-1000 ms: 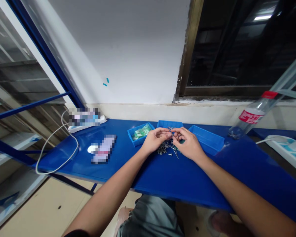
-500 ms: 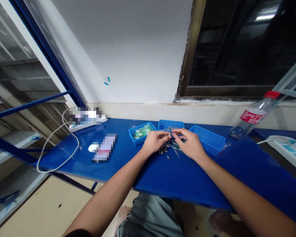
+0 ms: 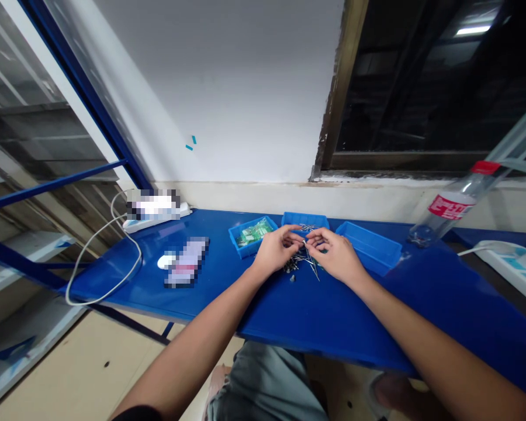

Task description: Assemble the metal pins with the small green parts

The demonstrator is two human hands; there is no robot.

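My left hand [image 3: 279, 250] and my right hand [image 3: 332, 252] meet fingertip to fingertip above the blue table [image 3: 315, 316]. Both are closed in a pinch on something small and shiny between them, too small to name. Under the fingers lies a pile of small dark metal parts [image 3: 291, 264] beside thin metal pins [image 3: 312, 266]. One loose small metal piece [image 3: 293, 278] sits in front of the pile. Behind my hands a blue bin [image 3: 288, 220] holds more thin metal pins. Left of it, another blue bin [image 3: 241, 252] contains green circuit boards [image 3: 255, 231].
A third blue bin [image 3: 377, 248] is right of my right hand. A plastic bottle with a red cap [image 3: 449, 206] leans farther right. On the left are a blurred-out flat object [image 3: 187, 263], a white round object [image 3: 165, 261], a power strip [image 3: 182, 211] and a looping white cable [image 3: 74, 266].
My fingertips have shifted slightly, with the right fingers curling in closer to the left ones. The loose metal piece on the table lies a little farther left.
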